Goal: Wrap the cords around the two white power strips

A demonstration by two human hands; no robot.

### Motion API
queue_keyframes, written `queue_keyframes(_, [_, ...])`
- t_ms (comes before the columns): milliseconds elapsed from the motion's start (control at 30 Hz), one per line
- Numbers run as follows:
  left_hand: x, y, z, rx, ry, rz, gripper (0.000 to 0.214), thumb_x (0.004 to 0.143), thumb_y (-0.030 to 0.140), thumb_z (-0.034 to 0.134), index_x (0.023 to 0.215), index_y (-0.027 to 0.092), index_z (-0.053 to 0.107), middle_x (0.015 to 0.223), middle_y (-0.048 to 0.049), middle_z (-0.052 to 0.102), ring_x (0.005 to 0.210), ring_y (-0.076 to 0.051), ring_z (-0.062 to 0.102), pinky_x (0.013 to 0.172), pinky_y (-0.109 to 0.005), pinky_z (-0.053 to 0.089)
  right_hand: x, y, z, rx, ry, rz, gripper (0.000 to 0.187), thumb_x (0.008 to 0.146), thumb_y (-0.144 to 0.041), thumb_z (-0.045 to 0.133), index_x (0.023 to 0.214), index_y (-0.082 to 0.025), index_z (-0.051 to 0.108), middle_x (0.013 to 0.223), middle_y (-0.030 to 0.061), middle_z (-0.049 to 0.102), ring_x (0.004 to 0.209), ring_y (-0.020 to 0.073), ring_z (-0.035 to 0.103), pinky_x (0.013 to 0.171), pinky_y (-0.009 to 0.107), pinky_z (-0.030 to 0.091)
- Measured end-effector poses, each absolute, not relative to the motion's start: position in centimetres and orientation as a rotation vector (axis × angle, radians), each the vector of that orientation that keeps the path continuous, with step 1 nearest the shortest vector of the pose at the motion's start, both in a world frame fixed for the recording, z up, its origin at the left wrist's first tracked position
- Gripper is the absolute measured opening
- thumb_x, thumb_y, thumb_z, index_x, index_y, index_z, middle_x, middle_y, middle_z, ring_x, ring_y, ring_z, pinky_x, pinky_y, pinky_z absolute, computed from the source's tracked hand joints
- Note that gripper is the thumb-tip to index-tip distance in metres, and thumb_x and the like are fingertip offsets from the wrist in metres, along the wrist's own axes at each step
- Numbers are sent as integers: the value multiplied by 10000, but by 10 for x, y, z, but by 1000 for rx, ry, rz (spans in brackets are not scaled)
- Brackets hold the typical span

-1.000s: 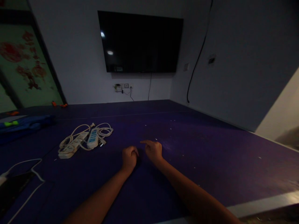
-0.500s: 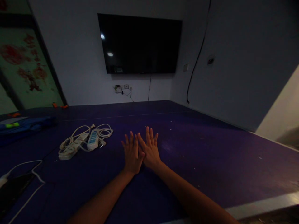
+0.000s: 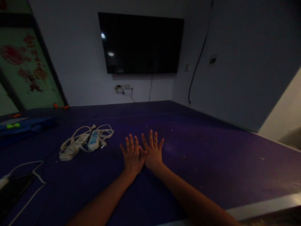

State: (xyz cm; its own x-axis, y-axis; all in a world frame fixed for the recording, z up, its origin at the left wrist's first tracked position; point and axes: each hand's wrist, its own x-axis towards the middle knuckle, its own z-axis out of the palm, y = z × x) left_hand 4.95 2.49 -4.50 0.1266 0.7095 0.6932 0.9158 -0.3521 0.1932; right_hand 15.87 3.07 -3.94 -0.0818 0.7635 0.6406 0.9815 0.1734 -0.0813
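Note:
Both hands are stretched out over the dark purple surface, palms down and fingers spread. My left hand holds nothing; its thumb meets or overlaps the base of the other hand. My right hand is beside it, also with nothing in it. Whether the palms press on the surface or hover just above it, I cannot tell. To the left of my hands lie a white power strip and a second one with a blue top, their white cords coiled around them.
A black device with a white cable is at the lower left. Behind it lies a blue cloth item. Small orange objects sit near the far edge. A large television hangs on the far wall. White specks dot the surface.
My fingers have spread wider, and the right hand's fingers have swung slightly to the right. Both hands remain close together in nearly the same place.

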Motion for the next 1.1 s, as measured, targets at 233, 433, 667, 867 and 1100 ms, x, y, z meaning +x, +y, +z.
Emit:
queue_keyframes(233, [50,23,-45,-2141,-1624,-1026,694,892,554,235,1449,143,179,1528,-169,77,1408,-310,-19,1067,-636,40,159,34,-50,-1666,-1868,-544,598,934,-414,315,1466,-317,60,1549,95,29,1398,340,-63,1033,659,-4])
queue_keyframes(433, [51,22,-43,-2150,-1654,-1033,678,888,557,260,1449,180,198,1532,-149,92,1410,-300,-16,1070,-628,45,159,33,-48,-1702,-1895,-495,594,932,-422,314,1466,-314,79,1550,80,21,1398,348,-50,1028,667,-13])
queue_keyframes(667, [51,23,-45,-2149,-1652,-1028,660,891,542,271,1447,193,198,1533,-146,98,1411,-301,-4,1069,-631,43,159,32,-48,-1695,-1899,-503,581,935,-414,308,1465,-313,93,1549,88,27,1400,340,-43,1029,665,-5])
queue_keyframes(867, [51,23,-44,-2153,-1654,-1007,653,894,535,268,1449,200,189,1535,-134,83,1411,-301,4,1071,-628,46,158,31,-47,-1680,-1905,-502,568,937,-407,298,1465,-308,114,1548,91,54,1399,346,-37,1026,670,0])
queue_keyframes(1100, [51,24,-46,-2141,-1648,-957,647,902,522,253,1450,186,183,1531,-140,83,1411,-296,7,1073,-625,44,159,32,-48,-1676,-1920,-498,586,929,-435,309,1466,-306,113,1548,97,37,1398,351,-40,1027,665,-17])
